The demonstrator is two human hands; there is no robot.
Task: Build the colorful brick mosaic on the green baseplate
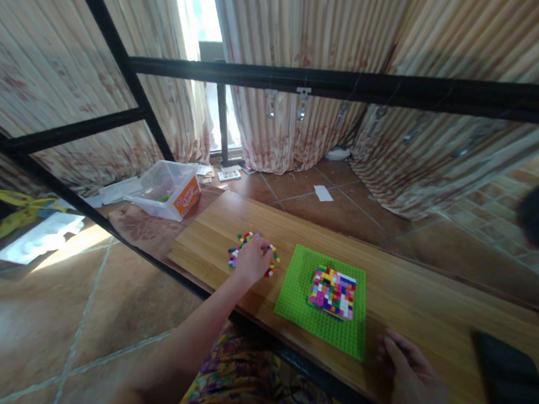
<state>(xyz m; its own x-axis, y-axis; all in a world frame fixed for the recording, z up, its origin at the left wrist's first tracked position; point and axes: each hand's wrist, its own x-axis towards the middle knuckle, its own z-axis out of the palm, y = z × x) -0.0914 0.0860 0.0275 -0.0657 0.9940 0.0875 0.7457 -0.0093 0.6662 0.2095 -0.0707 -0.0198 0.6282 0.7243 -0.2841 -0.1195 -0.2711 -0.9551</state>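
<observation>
Right hand [412, 378] flat on table [430, 295]; left hand [252, 260] fingers curled over loose bricks [240, 244].

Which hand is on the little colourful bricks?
The left hand. It rests on the pile of loose bricks left of the green baseplate, while the right hand lies flat on the wooden board.

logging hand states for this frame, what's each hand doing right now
Left hand: curled over the pile of small bricks; whether it grips one cannot be told.
Right hand: open, flat on the wooden table, holding nothing.
</observation>
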